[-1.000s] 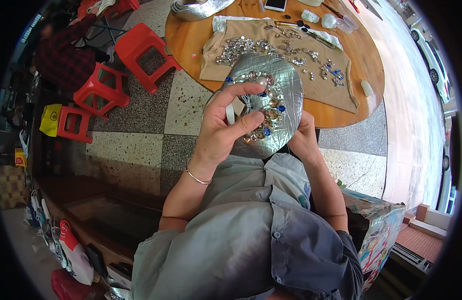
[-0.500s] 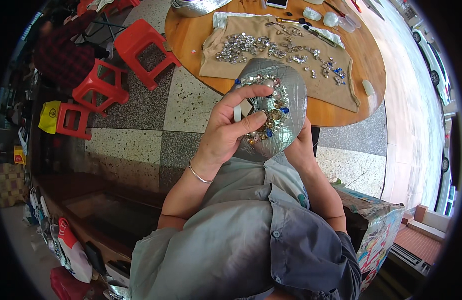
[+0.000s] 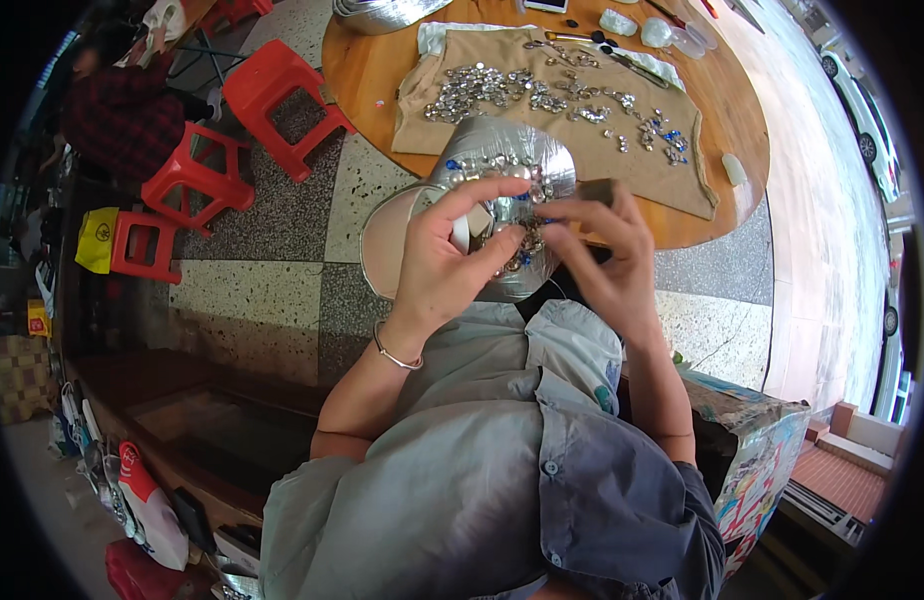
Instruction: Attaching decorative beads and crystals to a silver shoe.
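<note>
I see the wooden tabletop (image 3: 367, 90) at the far side, red stools (image 3: 244, 88) well to its left. Tan cloth (image 3: 672, 190) lies over much of the tabletop. Silver piece (image 3: 492, 140), curved and gem-studded, is up off the tabletop, at its near edge and above the lap; a beige panel (image 3: 384, 245) with a pale rim shows just left of it. Left hand (image 3: 444, 262) has the silver piece gripped, thumb and index finger on the gem side. Right hand (image 3: 622, 260) comes in from the right, thumb and fingertips narrow at the studded part; I can't tell whether a gem is pinched there. Tweezers (image 3: 637, 68) at the cloth's far right. White block (image 3: 734, 170) right of the cloth, on bare wood. Bracelet (image 3: 394, 352) on the left wrist. Loose gems (image 3: 477, 90), mostly clear, scattered over the cloth; blue ones (image 3: 674, 140) at right.
</note>
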A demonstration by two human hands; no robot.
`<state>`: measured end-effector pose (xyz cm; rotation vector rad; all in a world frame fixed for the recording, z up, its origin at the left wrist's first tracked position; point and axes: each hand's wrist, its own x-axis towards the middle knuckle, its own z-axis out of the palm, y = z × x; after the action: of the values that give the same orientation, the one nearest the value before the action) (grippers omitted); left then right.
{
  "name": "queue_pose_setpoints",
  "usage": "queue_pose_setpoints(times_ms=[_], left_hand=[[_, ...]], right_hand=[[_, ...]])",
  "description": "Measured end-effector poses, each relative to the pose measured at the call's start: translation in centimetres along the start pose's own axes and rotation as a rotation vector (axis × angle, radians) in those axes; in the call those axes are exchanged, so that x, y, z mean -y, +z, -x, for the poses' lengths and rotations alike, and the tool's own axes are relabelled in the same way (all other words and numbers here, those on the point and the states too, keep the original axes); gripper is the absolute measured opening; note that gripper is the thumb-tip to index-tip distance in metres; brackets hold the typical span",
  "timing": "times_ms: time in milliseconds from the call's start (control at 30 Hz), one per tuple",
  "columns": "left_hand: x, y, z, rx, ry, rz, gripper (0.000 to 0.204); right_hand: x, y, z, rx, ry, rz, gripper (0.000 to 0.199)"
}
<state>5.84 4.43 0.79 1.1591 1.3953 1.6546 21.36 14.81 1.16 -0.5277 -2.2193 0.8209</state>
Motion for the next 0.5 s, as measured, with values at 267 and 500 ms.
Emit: queue_pose_setpoints(times_ms=[267,500], left_hand=[[-0.2,0.7,0.2,0.05,0.019,-0.129,0.032],[0.9,-4.8,1.0,-0.154,-0.245,-0.271,0.04]], right_hand=[[1.0,1.2,-0.6,0.063,0.198,-0.077,0.011],[-3.2,-7.6,-0.5,-0.509,0.444,-0.815,0.026]])
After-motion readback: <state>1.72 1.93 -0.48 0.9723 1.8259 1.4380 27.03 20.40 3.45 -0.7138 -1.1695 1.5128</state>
